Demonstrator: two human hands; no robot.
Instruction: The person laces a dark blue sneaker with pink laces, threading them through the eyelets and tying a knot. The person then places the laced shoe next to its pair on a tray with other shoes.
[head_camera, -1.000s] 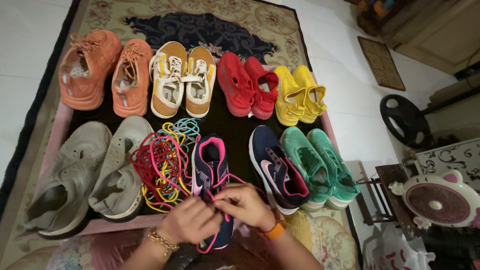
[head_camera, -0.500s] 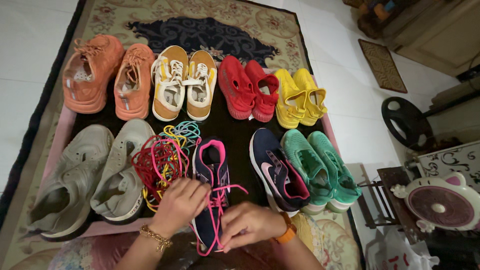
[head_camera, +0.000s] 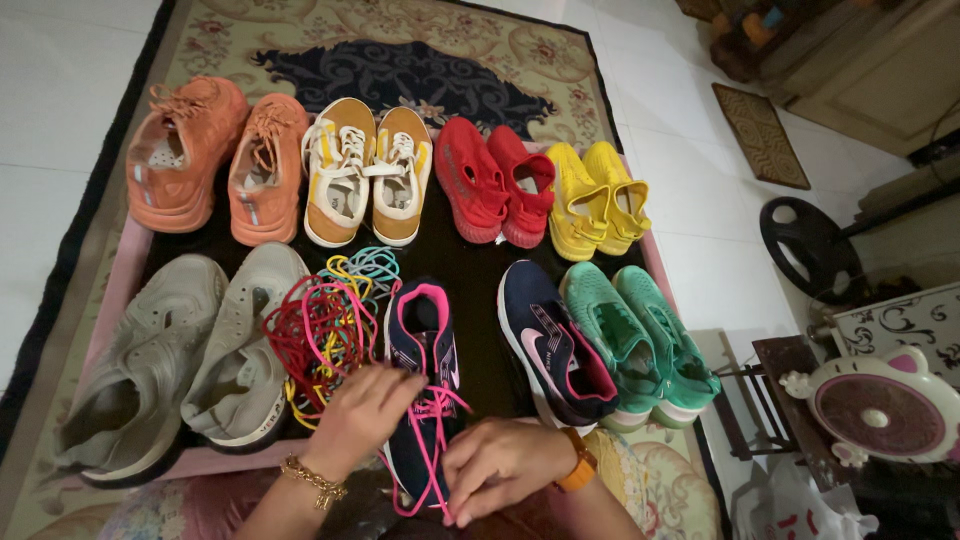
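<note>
Patterned carpet (head_camera: 400, 40) is spreading over white floor tiles, and on it a dark mat with a pink edge (head_camera: 118, 290) is carrying two rows of shoes. At the near left, grey sneakers (head_camera: 185, 350) are lying with their toes partly running out of clear sight in the dim light, and behind them orange sneakers (head_camera: 215, 155) are showing a soft, suede-like surface. Beside the grey pair, a tangle of laces (head_camera: 325, 330) in red, yellow, pink and teal is piling up in loose loops. The left hand (head_camera: 360, 410), wearing a gold chain bracelet, is resting with its fingers on the navy sneaker (head_camera: 425, 350), a knit shoe with a pink lining and a pink lace (head_camera: 432, 430) threaded across it; its heel is hidden under the hands. The right hand (head_camera: 500, 465), with an orange band at the wrist, is curling closed on the lace's lower end, the two hands lying close but apart. Its mate, a second navy sneaker (head_camera: 550, 345), is sitting just to the right, touching green mesh sneakers (head_camera: 640, 335). Farther right, a round pink-and-white fan (head_camera: 885, 405) is being cut off by the frame edge.
</note>
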